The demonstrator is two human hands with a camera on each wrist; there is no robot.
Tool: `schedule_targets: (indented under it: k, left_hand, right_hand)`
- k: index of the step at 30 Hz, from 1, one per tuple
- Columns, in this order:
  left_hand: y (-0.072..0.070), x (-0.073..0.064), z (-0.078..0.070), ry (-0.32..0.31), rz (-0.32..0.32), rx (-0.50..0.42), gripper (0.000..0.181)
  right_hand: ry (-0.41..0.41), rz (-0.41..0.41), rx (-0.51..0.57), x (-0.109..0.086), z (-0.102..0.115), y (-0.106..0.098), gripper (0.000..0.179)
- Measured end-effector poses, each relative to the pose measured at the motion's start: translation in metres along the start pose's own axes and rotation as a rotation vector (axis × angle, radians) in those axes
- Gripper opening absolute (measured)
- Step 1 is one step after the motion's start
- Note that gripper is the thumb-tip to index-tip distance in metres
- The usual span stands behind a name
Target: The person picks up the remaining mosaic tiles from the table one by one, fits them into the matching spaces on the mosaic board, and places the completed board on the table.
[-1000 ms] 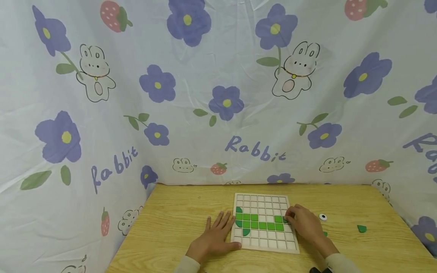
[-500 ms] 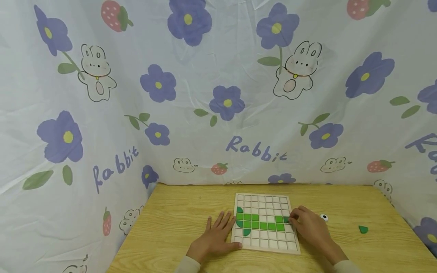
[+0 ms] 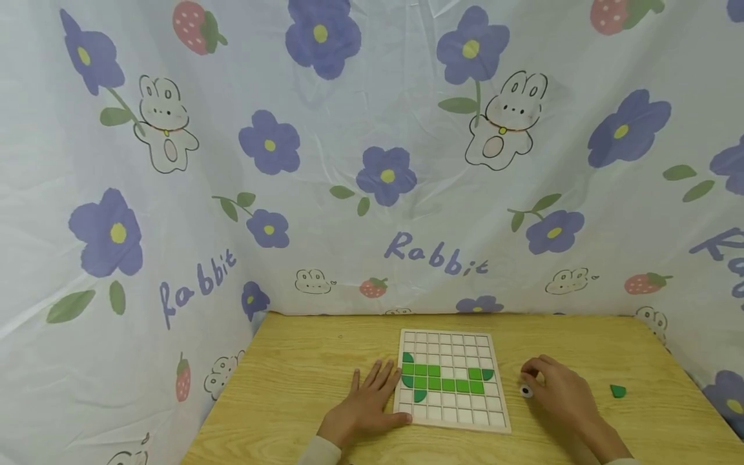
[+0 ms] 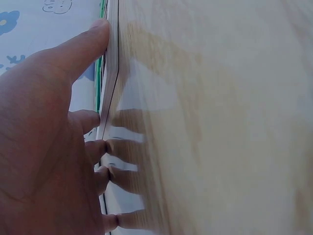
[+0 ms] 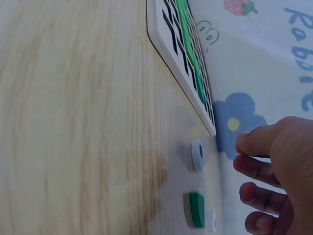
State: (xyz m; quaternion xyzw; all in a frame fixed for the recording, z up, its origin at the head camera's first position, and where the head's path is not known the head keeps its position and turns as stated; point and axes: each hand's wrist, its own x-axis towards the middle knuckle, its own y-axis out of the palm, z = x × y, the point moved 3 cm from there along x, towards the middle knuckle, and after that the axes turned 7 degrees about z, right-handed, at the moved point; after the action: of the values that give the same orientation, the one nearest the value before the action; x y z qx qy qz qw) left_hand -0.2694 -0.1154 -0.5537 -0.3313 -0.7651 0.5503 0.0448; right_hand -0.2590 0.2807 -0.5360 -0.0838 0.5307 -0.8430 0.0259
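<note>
A white gridded board (image 3: 453, 413) lies on the table, bearing light green squares (image 3: 447, 385) and dark green rounded pieces. At the right end of that pattern sits a dark green quarter-round tile (image 3: 487, 374). My left hand (image 3: 366, 407) rests spread beside the board, its thumb on the near left corner and fingertips along the left edge (image 4: 111, 63). Right of the board, my right hand (image 3: 560, 391) hovers with loosely bent fingers and nothing between them. Just by its fingers is a white round eye piece (image 3: 526, 391), also visible in the right wrist view as a disc (image 5: 197, 155).
A dark green tile (image 3: 619, 391) lies farther right on the wooden table (image 3: 302, 361). In the right wrist view, a green piece (image 5: 197, 209) and another white disc (image 5: 212, 221) lie past the nearer disc. A patterned curtain (image 3: 325, 213) hangs behind and at the left.
My right hand has let go of the dark green quarter-round tile on the board and moved right, over the loose pieces. The white eye piece near its fingers has come into view. My left hand stays put.
</note>
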Motion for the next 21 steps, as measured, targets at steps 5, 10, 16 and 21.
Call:
schedule_targets:
  k: [5, 10, 16, 21]
  left_hand:
    - [0.0, 0.001, 0.0, -0.008, 0.005, 0.011, 0.097]
    - [0.0, 0.0, 0.0, -0.011, 0.008, 0.004, 0.098]
    - [0.001, -0.001, 0.0, -0.012, 0.007, -0.007, 0.098]
    - [0.0, -0.001, 0.0, -0.011, 0.008, -0.01, 0.098]
  right_hand:
    - [0.004, -0.013, -0.009, -0.011, -0.014, -0.013, 0.006]
    - [0.054, 0.033, 0.022, -0.018, -0.029, -0.022, 0.01]
    - [0.099, 0.071, 0.027, -0.025, -0.041, -0.028, 0.016]
    - [0.14, 0.127, 0.027, -0.029, -0.047, -0.025, 0.024]
